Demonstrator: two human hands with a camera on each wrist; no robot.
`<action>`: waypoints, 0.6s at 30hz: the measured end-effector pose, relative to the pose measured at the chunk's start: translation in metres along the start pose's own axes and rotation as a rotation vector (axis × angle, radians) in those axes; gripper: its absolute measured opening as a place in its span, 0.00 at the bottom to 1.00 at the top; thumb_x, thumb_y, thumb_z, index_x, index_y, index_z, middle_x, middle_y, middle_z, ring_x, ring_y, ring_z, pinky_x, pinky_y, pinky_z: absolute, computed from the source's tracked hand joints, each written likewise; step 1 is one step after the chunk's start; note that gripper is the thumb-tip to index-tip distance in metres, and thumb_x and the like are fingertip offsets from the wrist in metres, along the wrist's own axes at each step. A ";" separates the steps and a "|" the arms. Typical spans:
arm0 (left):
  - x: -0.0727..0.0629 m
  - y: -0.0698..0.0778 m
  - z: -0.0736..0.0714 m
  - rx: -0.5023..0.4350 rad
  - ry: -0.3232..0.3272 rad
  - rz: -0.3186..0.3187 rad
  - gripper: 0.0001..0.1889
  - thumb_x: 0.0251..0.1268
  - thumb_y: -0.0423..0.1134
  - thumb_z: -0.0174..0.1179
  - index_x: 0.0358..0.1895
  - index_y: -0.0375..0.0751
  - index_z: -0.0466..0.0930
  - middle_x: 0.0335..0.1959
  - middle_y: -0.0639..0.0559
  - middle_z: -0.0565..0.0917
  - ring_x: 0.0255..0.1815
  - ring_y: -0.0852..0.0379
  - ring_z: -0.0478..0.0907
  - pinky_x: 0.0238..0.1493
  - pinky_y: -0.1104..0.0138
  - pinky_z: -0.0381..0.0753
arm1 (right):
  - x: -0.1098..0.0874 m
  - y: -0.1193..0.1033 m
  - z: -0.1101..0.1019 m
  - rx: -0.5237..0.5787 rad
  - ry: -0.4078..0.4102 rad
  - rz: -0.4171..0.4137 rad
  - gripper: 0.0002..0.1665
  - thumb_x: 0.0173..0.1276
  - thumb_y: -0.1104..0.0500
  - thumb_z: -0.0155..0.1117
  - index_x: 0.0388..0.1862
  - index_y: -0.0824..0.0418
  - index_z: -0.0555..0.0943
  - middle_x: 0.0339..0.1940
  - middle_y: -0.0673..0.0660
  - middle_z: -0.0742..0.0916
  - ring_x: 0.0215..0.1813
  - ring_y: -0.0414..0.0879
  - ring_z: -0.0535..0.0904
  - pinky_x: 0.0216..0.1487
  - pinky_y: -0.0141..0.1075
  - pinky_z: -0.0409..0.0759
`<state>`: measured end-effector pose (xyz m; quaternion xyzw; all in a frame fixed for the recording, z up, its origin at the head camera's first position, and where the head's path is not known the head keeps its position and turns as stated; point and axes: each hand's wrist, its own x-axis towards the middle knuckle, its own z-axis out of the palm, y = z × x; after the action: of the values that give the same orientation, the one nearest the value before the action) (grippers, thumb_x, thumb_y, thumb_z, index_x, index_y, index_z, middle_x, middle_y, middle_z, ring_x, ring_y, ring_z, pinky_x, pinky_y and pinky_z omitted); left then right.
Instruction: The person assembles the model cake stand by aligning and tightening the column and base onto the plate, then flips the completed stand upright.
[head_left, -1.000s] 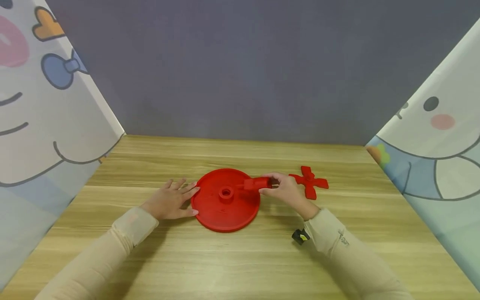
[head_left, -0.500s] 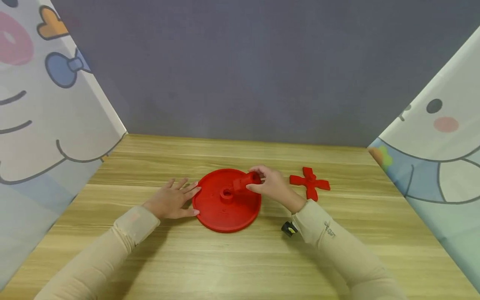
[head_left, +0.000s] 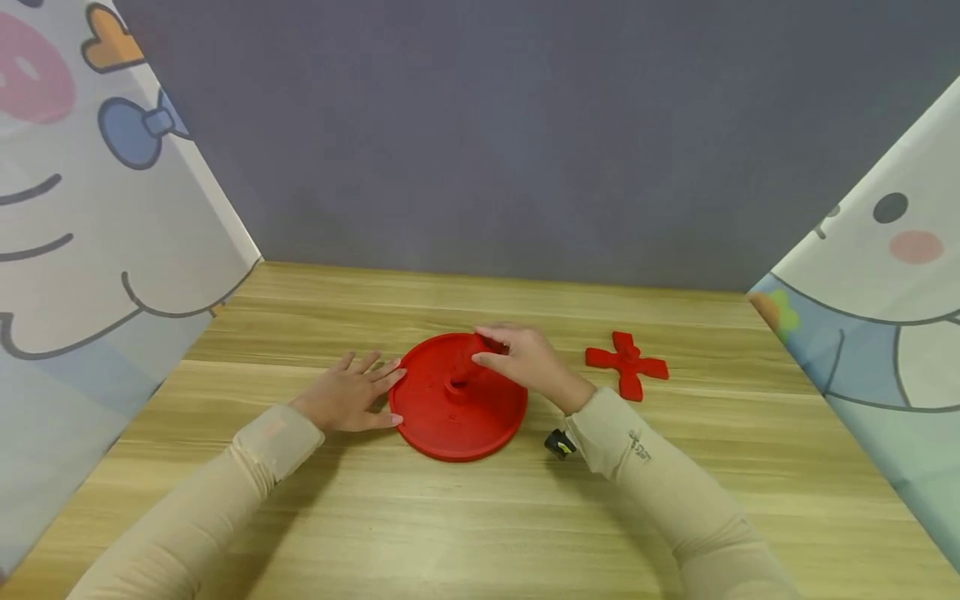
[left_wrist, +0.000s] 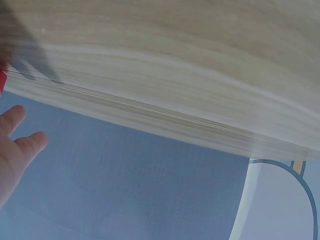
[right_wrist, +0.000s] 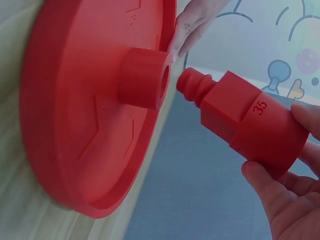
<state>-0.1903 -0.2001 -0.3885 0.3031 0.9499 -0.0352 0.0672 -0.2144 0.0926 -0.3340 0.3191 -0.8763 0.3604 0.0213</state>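
Observation:
A round red disc with a raised rim lies on the table, a hollow socket standing up at its centre. My left hand rests with spread, straight fingers against the disc's left rim; the left wrist view catches only part of that hand. In my right hand is a red connector marked 35, pinched at its wide end. Its ridged, narrow tip points at the socket opening. A small gap separates the two in the right wrist view.
A red four-bladed piece lies on the wooden table, right of the disc. A small black object is beside the right sleeve. A grey panel stands behind the table, with cartoon-printed sheets on both sides.
My right hand has moved left over the disc with the red connector, tilting its narrow end down to the central socket. My left hand has stayed at the rim.

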 end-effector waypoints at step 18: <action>0.001 -0.001 0.001 0.039 -0.020 -0.008 0.43 0.64 0.70 0.45 0.72 0.41 0.62 0.72 0.45 0.63 0.73 0.37 0.53 0.67 0.40 0.55 | 0.007 -0.011 0.005 -0.141 -0.074 -0.041 0.25 0.64 0.58 0.68 0.59 0.65 0.79 0.59 0.69 0.79 0.62 0.58 0.74 0.57 0.44 0.76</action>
<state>-0.1918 -0.2001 -0.3899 0.3003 0.9495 -0.0570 0.0707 -0.2126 0.0797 -0.3293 0.3478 -0.8930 0.2850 0.0186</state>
